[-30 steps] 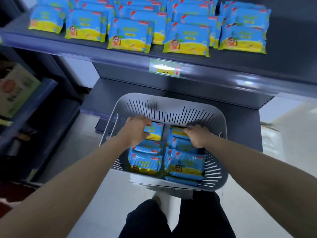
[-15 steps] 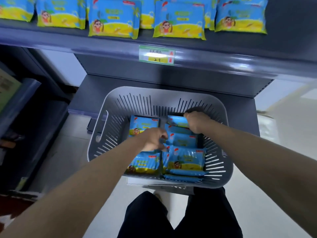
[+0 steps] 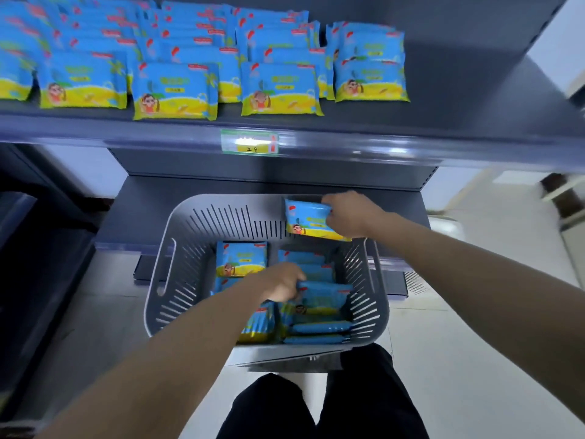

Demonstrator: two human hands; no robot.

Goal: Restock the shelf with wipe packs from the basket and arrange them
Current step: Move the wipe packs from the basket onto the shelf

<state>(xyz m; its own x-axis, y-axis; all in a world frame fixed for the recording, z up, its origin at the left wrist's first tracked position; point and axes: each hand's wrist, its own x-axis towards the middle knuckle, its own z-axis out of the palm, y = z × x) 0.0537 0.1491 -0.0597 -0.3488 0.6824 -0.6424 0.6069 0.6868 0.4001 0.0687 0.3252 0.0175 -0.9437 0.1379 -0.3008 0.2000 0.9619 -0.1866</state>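
Mid-pick: right hand (image 3: 351,217) grips a blue-and-yellow wipe pack (image 3: 308,220) above the grey slotted plastic basket (image 3: 196,236), left hand (image 3: 281,285) curls round another pack (image 3: 327,296) inside; next, likely the bare right end of the dark shelf (image 3: 474,90).

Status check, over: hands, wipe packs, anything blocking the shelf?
Right hand holds one wipe pack above the basket's far rim. Left hand grips another pack inside the basket. Nothing between hands and shelf.
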